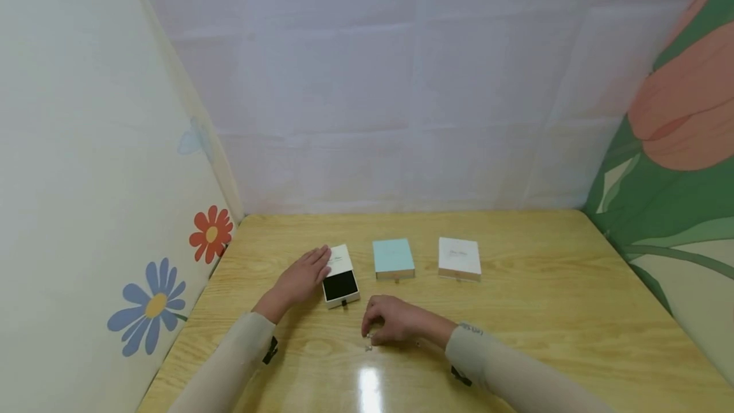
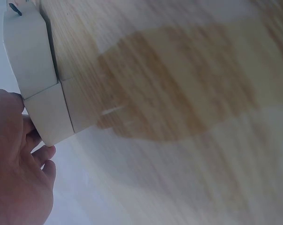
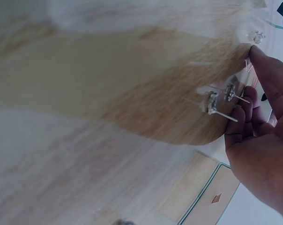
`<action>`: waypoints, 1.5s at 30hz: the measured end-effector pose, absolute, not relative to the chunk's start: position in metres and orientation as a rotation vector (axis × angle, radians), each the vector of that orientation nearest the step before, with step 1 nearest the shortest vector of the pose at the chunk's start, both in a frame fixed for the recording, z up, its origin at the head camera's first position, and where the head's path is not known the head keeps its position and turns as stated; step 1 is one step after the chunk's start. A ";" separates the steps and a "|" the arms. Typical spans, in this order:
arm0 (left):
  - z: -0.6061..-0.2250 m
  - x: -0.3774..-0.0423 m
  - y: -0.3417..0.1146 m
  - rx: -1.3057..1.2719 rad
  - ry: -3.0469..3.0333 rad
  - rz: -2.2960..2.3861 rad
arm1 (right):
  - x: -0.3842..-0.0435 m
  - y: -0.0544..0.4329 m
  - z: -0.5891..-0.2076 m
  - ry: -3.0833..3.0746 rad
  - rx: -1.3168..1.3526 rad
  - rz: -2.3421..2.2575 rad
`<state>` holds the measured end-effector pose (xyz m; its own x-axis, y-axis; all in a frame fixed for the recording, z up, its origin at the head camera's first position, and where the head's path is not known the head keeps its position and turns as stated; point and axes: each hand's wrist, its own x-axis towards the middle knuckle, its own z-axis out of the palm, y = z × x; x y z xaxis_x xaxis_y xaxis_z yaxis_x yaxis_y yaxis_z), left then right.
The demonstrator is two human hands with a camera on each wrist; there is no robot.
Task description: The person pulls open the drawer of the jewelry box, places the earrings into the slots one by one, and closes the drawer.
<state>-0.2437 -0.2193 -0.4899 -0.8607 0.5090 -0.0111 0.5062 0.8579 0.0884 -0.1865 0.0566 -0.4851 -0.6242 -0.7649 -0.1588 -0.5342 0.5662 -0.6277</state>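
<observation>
My left hand (image 1: 304, 275) holds a cream jewelry box (image 1: 339, 259) from its left side, fingers lying over the lid. In the left wrist view, fingertips bend past the box's far end. Its drawer (image 1: 343, 303), lined in black, is pulled out toward me. Close over the table, my right hand (image 1: 394, 317) has its thumb and forefinger apart around small stud earrings (image 1: 369, 347). The right wrist view shows two earrings (image 3: 212, 103) by the fingertips, posts sticking up. A further sparkling earring (image 3: 257, 37) lies just past the forefinger.
A light blue box (image 1: 393, 259) and a white box (image 1: 460, 257) stand closed in a row right of the cream one. Another tiny piece (image 1: 418, 343) lies beneath my right wrist. A white cloth backdrop (image 1: 367, 113) hangs behind the glossy wooden table (image 1: 550, 311).
</observation>
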 end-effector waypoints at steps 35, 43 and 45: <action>-0.489 -0.245 -0.217 0.812 2.984 0.089 | -0.188 0.054 -0.482 2.436 -0.848 -0.911; -0.489 -0.245 -0.217 0.785 2.990 0.096 | -0.190 0.053 -0.482 2.472 -0.777 -0.997; -0.489 -0.245 -0.217 0.784 2.990 0.102 | -0.191 0.052 -0.483 2.478 -0.772 -1.020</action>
<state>-0.2450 -0.2166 -0.4885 -0.8703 0.4916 -0.0303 0.4884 0.8693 0.0758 -0.1911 0.0523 -0.4829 -0.7896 -0.6035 -0.1108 -0.3504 0.5918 -0.7260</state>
